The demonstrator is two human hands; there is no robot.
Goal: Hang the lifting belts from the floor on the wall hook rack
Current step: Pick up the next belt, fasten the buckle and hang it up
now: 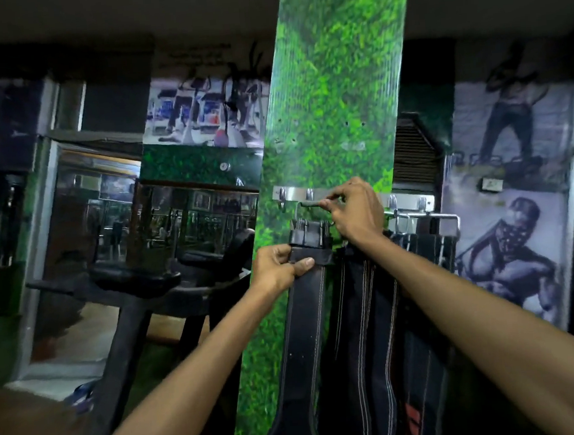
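A black lifting belt [301, 329] with white stitching hangs down against the green pillar. My left hand [279, 267] grips it just under its metal buckle [309, 232]. My right hand [355, 212] is up at the silver hook rack [289, 193], fingers pinched on the buckle's thin metal loop, holding it at a hook. Several more dark belts [370, 331] hang side by side to the right, behind my right forearm. The hooks under my right hand are hidden.
The rack is screwed to a pillar [334, 93] covered in green foliage print. A black gym machine with padded rests [145, 273] stands at the left. Mirrors and wall posters fill the background. A metal frame [447, 220] hangs from the rack's right end.
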